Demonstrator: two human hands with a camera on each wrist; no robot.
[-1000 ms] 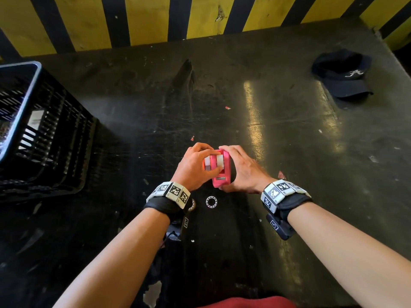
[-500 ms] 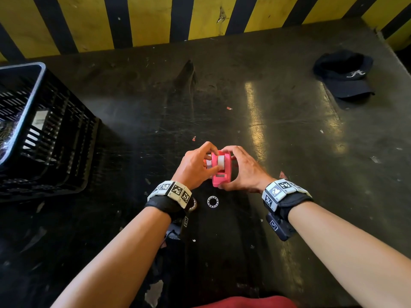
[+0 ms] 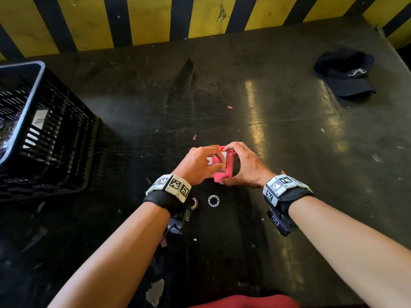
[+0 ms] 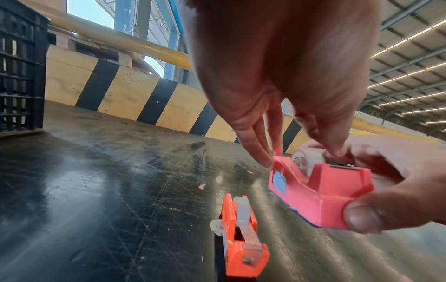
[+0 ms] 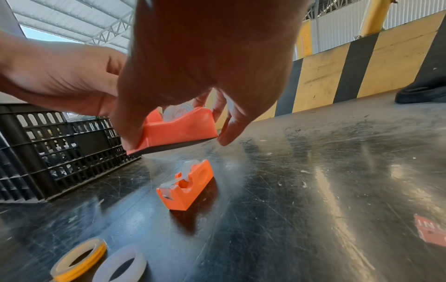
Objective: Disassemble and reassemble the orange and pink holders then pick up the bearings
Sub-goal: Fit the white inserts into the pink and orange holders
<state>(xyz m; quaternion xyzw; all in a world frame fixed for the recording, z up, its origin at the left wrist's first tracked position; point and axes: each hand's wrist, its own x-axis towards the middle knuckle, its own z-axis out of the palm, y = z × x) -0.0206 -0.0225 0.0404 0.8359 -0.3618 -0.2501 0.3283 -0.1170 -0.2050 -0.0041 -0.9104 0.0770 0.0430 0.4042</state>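
Black table [image 3: 289, 152], landmark. Pink holder [image 3: 224, 172] is held just above it, long axis pointing away from the person: right hand [image 3: 246, 167] clasps its body, left hand [image 3: 198, 163] pinches the roll [image 4: 306, 158]. Orange holder [image 4: 241, 242] lies below; bearing [image 3: 213, 200] nearer the left wrist.

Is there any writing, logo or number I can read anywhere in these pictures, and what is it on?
"A": white script letter on the dark cap.
"IN...": cut-off pale letters on a red scrap on the table; the rest is unreadable.
White label on the black crate: too blurred.
Wristbands: black-and-white code squares, no words.
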